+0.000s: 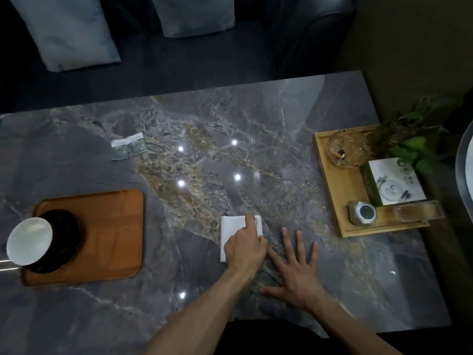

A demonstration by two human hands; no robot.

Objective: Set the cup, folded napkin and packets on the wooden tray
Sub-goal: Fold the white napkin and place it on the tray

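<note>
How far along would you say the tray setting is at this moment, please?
Done: the cup already stands on the wooden tray. In hand: the left hand presses on the folded napkin on the table, the right hand flat beside it. Left: the napkin and both packets still lie off the tray.

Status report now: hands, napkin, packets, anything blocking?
Left hand pressing napkin; right hand flat on table. Cup on tray. Packets still off tray. Nothing blocking.

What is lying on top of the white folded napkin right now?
The left hand rests on the napkin, fingers pressing its right part. The hand covers the napkin's near right portion, so that part cannot be seen. The right hand lies flat on the table beside it.
</note>
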